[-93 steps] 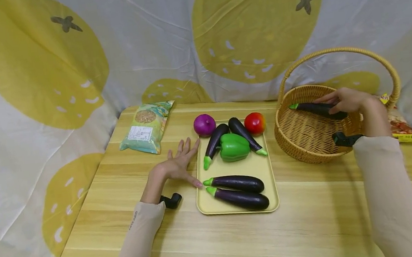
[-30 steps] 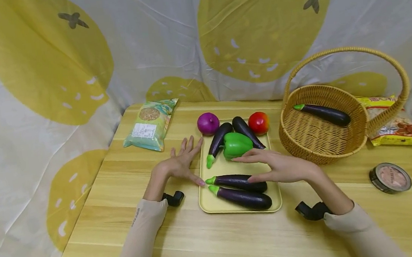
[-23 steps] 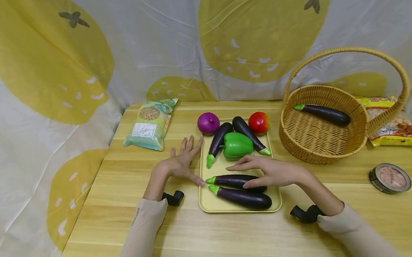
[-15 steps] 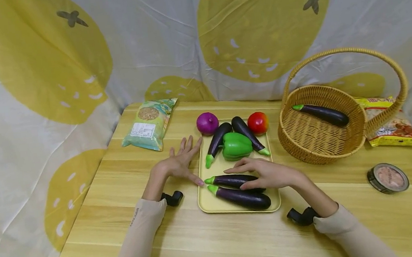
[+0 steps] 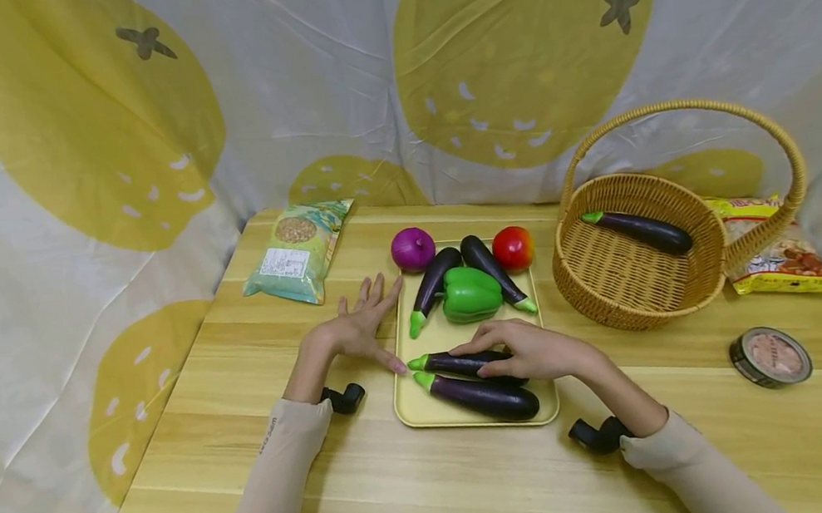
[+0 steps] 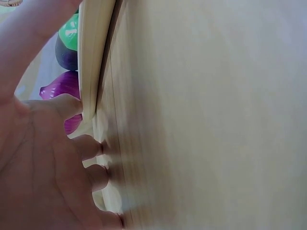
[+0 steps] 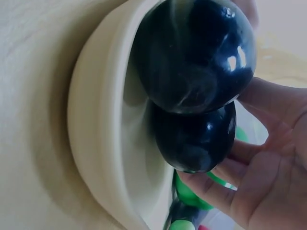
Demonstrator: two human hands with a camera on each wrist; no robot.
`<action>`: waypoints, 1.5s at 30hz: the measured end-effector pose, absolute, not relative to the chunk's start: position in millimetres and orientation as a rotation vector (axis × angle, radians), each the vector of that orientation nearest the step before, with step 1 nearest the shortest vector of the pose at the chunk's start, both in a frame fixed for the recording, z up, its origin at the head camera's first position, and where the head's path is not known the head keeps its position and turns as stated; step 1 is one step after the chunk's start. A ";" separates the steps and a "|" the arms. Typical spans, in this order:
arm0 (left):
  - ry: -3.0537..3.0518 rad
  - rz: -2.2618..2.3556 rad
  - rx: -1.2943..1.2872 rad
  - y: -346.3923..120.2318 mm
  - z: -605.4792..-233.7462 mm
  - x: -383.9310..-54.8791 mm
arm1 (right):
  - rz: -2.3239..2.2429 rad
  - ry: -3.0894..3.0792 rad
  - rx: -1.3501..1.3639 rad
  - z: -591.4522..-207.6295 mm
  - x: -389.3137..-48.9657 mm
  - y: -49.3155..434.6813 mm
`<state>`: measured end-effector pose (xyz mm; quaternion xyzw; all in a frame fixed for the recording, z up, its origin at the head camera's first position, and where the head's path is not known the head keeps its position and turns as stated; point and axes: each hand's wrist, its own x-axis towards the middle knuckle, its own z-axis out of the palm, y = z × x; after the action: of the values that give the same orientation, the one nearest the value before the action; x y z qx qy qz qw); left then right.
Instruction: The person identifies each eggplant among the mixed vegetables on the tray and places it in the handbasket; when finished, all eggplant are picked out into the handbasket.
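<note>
My right hand [image 5: 534,350] pinches the farther of two dark purple eggplants lying side by side near the front of a pale yellow tray [image 5: 416,417]. In the right wrist view, the thumb is between that eggplant [image 7: 192,139] and the nearer eggplant [image 7: 196,52], with the other fingers on its far side. My left hand [image 5: 351,334] spreads its straight fingers at the tray's left rim, thumb tip by the eggplants' green stems. Farther back on the tray lie a green bell pepper [image 5: 471,294] and two more eggplants, a left one [image 5: 434,281] and a right one [image 5: 491,267].
A purple onion [image 5: 413,249] and a red tomato-like fruit [image 5: 513,248] sit at the tray's back corners. A wicker basket [image 5: 596,304] with a tall handle holds one eggplant [image 5: 642,232]. Around it are a yellow food packet [image 5: 787,259], a round tin [image 5: 771,356] and, far left, a green-blue bag [image 5: 299,251].
My right hand has left an eggplant in the basket, come back over the tray, and lowered its fingers onto the farther front eggplant. The left hand has stayed at the tray's rim.
</note>
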<state>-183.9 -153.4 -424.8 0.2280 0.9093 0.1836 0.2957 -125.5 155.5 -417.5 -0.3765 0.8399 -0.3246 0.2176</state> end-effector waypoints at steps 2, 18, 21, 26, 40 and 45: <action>2.416 0.484 0.607 -153.9 -425.1 -184.2 | -0.896 2.329 -1.048 -417.3 -125.3 155.1; 2.428 0.475 0.608 -153.2 -424.5 -184.0 | -0.891 2.373 -1.092 -406.1 -127.1 168.1; 2.428 0.477 0.609 -153.2 -424.3 -184.1 | -0.930 2.379 -1.056 -395.1 -126.9 177.0; 2.424 0.473 0.611 -153.0 -424.7 -184.4 | -0.991 2.430 -1.031 -377.2 -127.3 198.0; 2.420 0.479 0.617 -152.9 -425.6 -184.1 | -1.005 2.754 -0.819 -334.6 -133.4 273.4; 2.420 0.484 0.611 -153.5 -424.8 -183.1 | -0.979 2.795 -0.565 -313.7 -150.0 311.2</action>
<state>-183.1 -153.5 -424.8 0.2298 0.9094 0.1819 0.2953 -150.0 311.2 -313.7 -0.1871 0.9252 -0.3241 0.0631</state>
